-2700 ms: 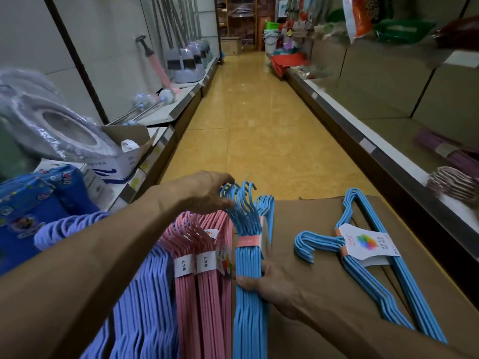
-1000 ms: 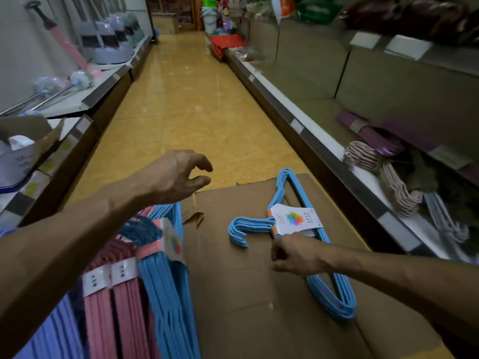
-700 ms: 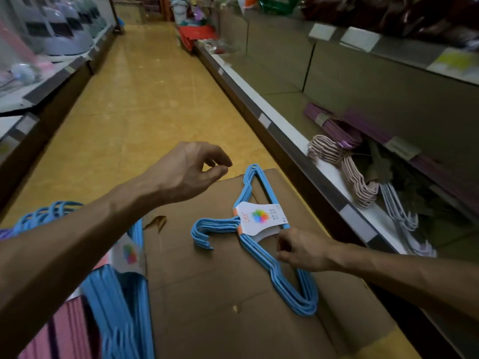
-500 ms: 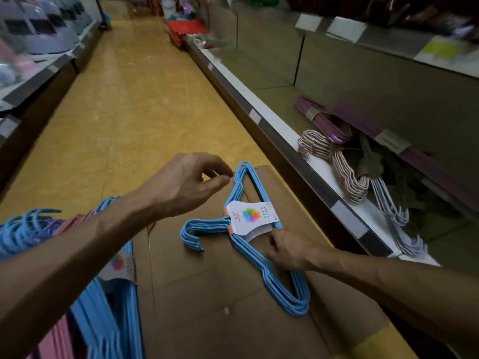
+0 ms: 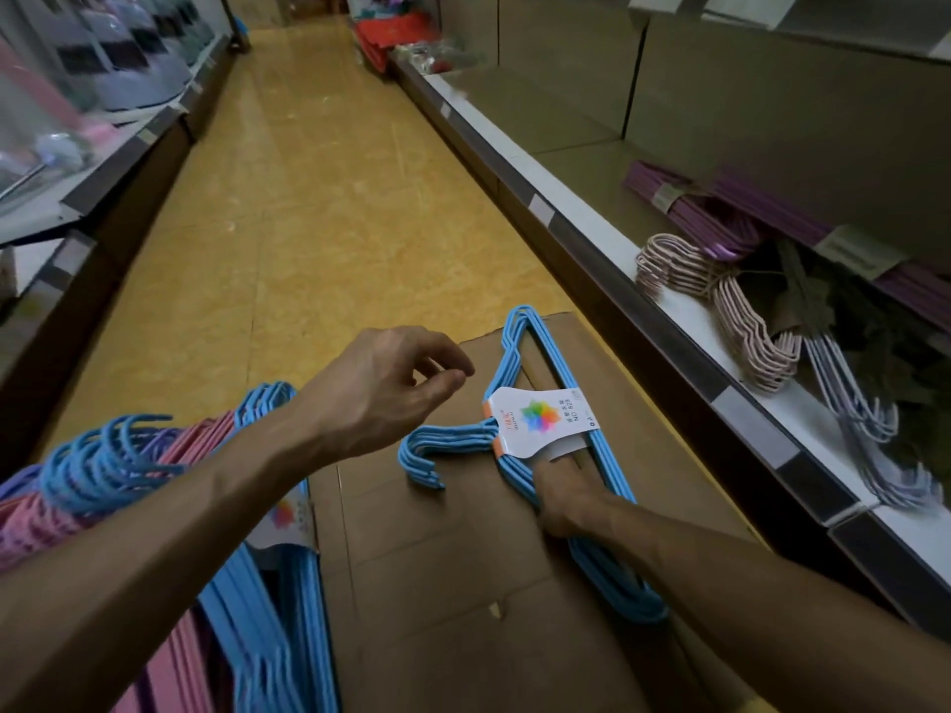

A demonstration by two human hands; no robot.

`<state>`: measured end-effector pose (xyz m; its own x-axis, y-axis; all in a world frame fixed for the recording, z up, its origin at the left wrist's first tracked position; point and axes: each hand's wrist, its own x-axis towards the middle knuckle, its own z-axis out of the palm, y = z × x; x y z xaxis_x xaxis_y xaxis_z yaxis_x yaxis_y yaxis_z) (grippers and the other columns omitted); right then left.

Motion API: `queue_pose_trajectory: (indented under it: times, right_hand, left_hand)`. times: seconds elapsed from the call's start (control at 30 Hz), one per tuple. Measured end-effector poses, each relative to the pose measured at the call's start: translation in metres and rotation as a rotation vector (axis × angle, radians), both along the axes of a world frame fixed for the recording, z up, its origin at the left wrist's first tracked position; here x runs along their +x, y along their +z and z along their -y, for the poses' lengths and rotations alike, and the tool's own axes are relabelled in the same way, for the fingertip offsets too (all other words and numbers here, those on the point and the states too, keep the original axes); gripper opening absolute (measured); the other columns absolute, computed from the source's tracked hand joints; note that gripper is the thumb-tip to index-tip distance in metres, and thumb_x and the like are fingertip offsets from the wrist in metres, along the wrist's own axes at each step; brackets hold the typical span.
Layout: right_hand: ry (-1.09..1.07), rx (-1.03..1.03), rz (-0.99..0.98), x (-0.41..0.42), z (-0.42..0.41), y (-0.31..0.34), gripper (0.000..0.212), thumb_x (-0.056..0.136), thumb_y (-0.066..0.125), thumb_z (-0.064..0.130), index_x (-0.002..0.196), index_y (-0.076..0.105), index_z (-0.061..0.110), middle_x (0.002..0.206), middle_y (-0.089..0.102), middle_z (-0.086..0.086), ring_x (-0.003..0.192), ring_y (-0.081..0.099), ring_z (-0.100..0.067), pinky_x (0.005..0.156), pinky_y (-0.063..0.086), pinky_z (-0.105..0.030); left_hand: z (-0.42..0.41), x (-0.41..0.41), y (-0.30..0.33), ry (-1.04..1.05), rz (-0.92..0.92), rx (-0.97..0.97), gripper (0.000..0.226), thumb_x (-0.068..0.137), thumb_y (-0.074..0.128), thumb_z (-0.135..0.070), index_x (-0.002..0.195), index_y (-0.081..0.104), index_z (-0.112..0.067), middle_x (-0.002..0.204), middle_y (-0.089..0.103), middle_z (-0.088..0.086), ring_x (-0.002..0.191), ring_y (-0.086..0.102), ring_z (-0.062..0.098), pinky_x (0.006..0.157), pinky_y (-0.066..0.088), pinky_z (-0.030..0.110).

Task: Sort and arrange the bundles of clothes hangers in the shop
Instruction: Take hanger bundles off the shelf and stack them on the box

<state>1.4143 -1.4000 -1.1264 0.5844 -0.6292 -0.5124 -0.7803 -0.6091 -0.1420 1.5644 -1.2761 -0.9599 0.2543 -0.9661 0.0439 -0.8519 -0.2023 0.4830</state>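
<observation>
Yellow floor tiles [image 5: 319,208] run up the shop aisle beyond both hands, between low shelving on either side. Left of the left forearm, upright bundles of hangers stand packed together: lilac hangers [image 5: 15,486] outermost, pink hangers [image 5: 46,527] next, then blue hangers [image 5: 103,465] with their hooks curling up beside the arm. The left hand [image 5: 381,393] hovers above the cardboard box [image 5: 437,584], fingers loosely curled toward the thumb and holding nothing. Just right of its fingertips lies the blue hanger bundle [image 5: 525,352], flat on the box, hooks pointing toward the left hand, a white paper label [image 5: 535,419] wrapped round its neck. The right hand [image 5: 571,496] rests on this bundle below the label, fingers curled round the lower wires. Right of the right arm, the store shelf [image 5: 746,403] holds pale pink hangers [image 5: 741,321], grey hangers [image 5: 854,403] and purple hangers [image 5: 694,208].
</observation>
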Motion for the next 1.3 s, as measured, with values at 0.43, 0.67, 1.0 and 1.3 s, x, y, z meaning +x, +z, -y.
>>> queue_pose_trajectory:
  times: [0.43, 0.67, 1.0, 1.3]
  right_hand:
    - [-0.177, -0.008, 0.010, -0.004, 0.019, 0.045, 0.026, 0.088, 0.065, 0.022, 0.110, 0.052, 0.015, 0.104, 0.056, -0.007, 0.097, 0.060, -0.020, 0.087, 0.055, -0.033]
    - [0.089, -0.385, 0.075, -0.028, 0.024, 0.099, 0.038, 0.090, 0.062, 0.035, 0.124, 0.053, 0.021, 0.120, 0.061, -0.004, 0.111, 0.059, -0.024, 0.082, 0.042, -0.035]
    - [0.179, 0.020, 0.334, -0.042, 0.021, 0.183, 0.029, 0.086, 0.073, 0.022, 0.089, 0.047, 0.036, 0.083, 0.065, -0.003, 0.067, 0.069, -0.018, 0.064, 0.062, -0.031]
    - [0.364, 0.262, 0.321, -0.047, 0.016, 0.213, 0.020, 0.082, 0.071, 0.008, 0.098, 0.059, 0.013, 0.083, 0.069, -0.018, 0.064, 0.066, -0.023, 0.058, 0.057, -0.030]
  left_hand:
    - [-0.051, 0.022, 0.024, 0.151, 0.041, 0.023, 0.018, 0.098, 0.055, -0.033, 0.112, 0.067, -0.032, 0.104, 0.062, -0.014, 0.088, 0.052, -0.013, 0.070, 0.043, 0.009]
    - [-0.071, 0.012, 0.044, 0.124, 0.104, -0.008, 0.020, 0.098, 0.054, -0.032, 0.114, 0.066, -0.029, 0.104, 0.058, -0.018, 0.088, 0.054, -0.012, 0.070, 0.044, 0.010]
    - [-0.080, 0.015, 0.061, -0.096, 0.357, -0.055, 0.095, 0.079, 0.080, -0.036, 0.152, 0.019, -0.036, 0.149, 0.032, -0.004, 0.128, 0.041, 0.012, 0.099, 0.040, 0.024]
    - [-0.048, 0.004, 0.079, -0.308, 0.286, -0.159, 0.095, 0.075, 0.082, -0.032, 0.150, 0.025, -0.038, 0.130, 0.038, -0.013, 0.104, 0.051, -0.002, 0.084, 0.048, 0.013]
